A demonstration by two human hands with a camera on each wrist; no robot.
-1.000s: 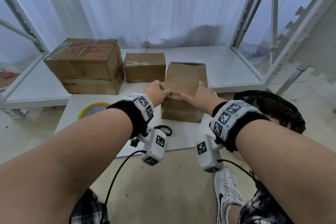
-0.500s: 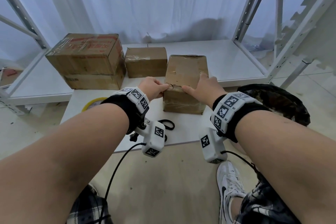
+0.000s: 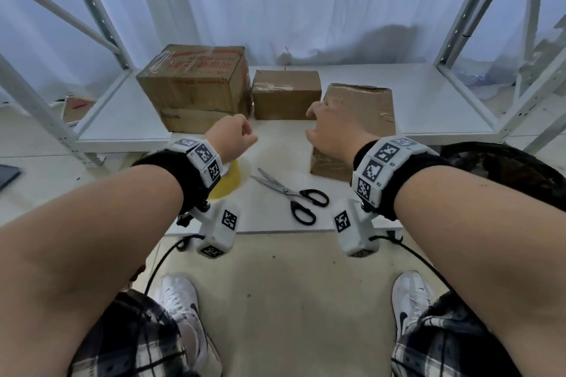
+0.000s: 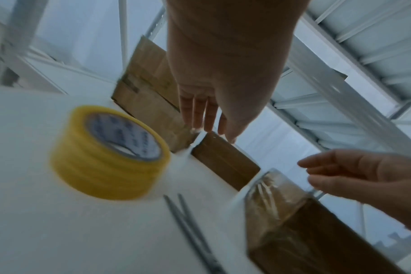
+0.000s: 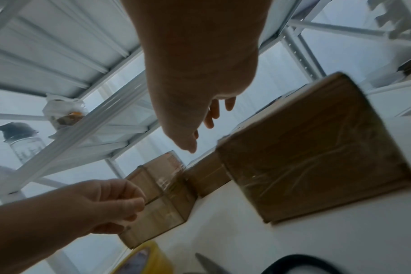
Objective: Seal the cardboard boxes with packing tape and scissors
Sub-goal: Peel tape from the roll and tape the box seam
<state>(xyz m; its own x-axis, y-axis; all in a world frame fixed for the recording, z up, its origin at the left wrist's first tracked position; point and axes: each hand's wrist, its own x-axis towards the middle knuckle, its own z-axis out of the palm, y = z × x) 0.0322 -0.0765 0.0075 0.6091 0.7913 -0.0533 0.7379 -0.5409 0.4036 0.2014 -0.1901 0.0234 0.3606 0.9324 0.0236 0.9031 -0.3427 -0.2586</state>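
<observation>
Hovering above the table [image 3: 214, 223], my two hands hold nothing. Taking the scissors [image 3: 294, 193] as my landmark: they lie nearest me, blades a little apart and pointing away to the left, black handles toward me.

Just left of the scissors sits the tape [image 4: 106, 152], a yellow roll lying flat on its side, half hidden under my left wrist in the head view. My left hand [image 3: 231, 139] hangs over it; in the head view it looks loosely closed, in its own wrist view the fingers [image 4: 200, 111] look fairly straight, so I cannot tell for sure.

Right of the scissors and a little farther stands the box [image 3: 358, 119]. My right hand [image 3: 332, 128] floats over its near left corner, fingers [image 5: 211, 115] loosely spread, not visibly touching it.

Beyond the scissors sits a small box [image 3: 286, 95], and left of that a big box [image 3: 196, 86], both on the shelf [image 3: 428, 101].

I judge the roll light and stiff, best taken through the core with a thumb on the rim; its film will be slippery and cling to itself. The box looks light, its cardboard soft at the corners and slick where old tape covers it, so I'd hold it flat on top.
</observation>
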